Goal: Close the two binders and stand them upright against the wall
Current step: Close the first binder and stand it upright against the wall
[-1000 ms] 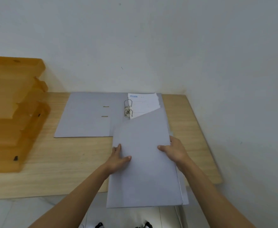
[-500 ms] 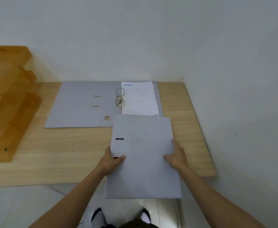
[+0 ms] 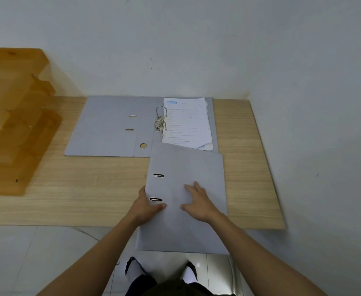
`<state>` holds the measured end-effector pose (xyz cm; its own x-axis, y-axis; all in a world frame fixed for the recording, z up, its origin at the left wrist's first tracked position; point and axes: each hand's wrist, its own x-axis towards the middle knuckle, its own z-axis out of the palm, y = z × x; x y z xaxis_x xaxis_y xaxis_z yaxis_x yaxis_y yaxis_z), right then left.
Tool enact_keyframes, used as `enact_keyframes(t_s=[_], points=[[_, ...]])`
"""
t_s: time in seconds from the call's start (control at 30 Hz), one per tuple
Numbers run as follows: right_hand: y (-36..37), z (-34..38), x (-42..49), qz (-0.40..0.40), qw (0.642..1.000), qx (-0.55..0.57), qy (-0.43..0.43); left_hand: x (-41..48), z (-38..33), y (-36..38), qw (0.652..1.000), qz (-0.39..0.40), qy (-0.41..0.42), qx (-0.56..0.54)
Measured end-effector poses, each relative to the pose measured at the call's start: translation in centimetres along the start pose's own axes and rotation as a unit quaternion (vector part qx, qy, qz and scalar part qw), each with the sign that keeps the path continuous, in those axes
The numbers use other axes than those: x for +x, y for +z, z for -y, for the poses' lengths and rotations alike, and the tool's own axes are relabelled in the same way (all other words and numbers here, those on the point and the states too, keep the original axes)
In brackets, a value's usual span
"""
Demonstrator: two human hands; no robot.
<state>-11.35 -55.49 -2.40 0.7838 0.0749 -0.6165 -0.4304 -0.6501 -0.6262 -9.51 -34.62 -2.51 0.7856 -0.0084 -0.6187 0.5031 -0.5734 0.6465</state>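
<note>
Head view, the only one here: the closed binder (image 3: 186, 201) lies flat on the table (image 3: 89, 189), right in front of the person, with its near end hanging off the table's front edge. Its long axis runs 6 to 12 o'clock, aimed at the wall (image 3: 175, 50), and the spine edge with the two metal slots sits on the 9 o'clock side.

The left hand (image 3: 146, 207) has a grip on that spine edge, thumb on the cover by the lower slot, fingers tucked under or around the edge where they can't be seen. The right hand (image 3: 198, 202) isn't gripping anything: palm down, fingers spread flat on the cover. So the left hand is the one already on the edge that matters for tipping it up.

The open binder (image 3: 107, 129) is at 12 o'clock from the closed one, spread flat up against the wall, papers (image 3: 188, 124) on its right half, ring mechanism (image 3: 160, 121) in the middle. The closed binder's far corner overlaps it a bit.

Probably the standing-up move has to swing the closed one toward 12 o'clock, and the open one is sitting in that spot.
</note>
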Motion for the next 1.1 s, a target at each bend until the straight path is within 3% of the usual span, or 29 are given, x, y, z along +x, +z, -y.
enact_keyframes(t_s=[0.23,0.37,0.53,0.63,0.77,0.97,1.1], points=[[0.5,0.1,-0.3,-0.024,0.998,0.063,0.019,1.0,0.5,-0.9,0.993,0.026,-0.041,-0.106],[1.1,0.6,-0.4,-0.037,0.995,0.084,0.031,1.3,-0.9,-2.3,0.965,0.062,-0.103,-0.234],[1.1,1.6,-1.6,-0.086,0.989,0.107,0.047,1.8,-2.3,-2.5,0.943,0.106,-0.145,-0.279],[0.0,2.4,-2.3,-0.135,0.978,0.148,0.062,1.1,-4.7,-1.8,0.921,0.207,-0.089,-0.317],[-1.8,3.3,-2.7,-0.185,0.957,0.205,0.086,0.1,-9.4,-1.2,0.862,0.364,-0.022,-0.353],[-4.7,3.3,-2.9,-0.242,0.907,0.34,0.046,-0.4,-14.7,-0.1,0.872,0.416,0.035,-0.257],[-7.1,4.5,-5.0,-0.279,0.893,0.351,-0.016,-0.7,-17.6,0.5,0.873,0.431,0.103,-0.203]])
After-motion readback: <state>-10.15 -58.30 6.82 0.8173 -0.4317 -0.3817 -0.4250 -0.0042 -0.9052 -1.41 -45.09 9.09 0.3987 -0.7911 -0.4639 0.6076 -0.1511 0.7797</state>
